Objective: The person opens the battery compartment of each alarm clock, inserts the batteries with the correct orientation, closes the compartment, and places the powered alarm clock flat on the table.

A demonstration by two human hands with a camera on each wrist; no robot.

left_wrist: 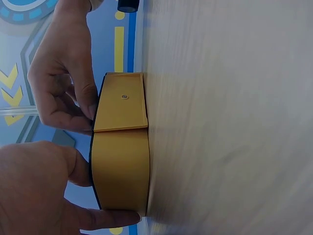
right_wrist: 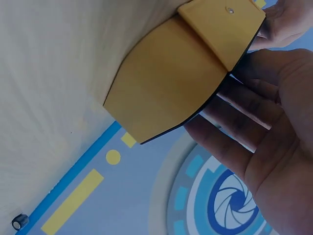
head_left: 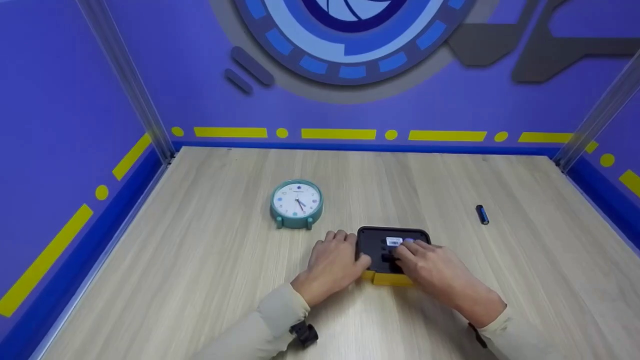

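Possibly risking a skid if pushing sideways: gripping the yellow-and-black case (head_left: 376, 250) on the tabletop (head_left: 200, 240) with the left hand (head_left: 331, 267), touching it with the right hand (head_left: 432, 265), pinching or not, cannot tell.

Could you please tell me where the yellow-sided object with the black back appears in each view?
Head: yellow-sided object just right of centre, in the lower half.
Left wrist: yellow-sided object left of centre.
Right wrist: yellow-sided object in the upper middle.
Shared landmark: yellow wall dashes, visible in all three views.
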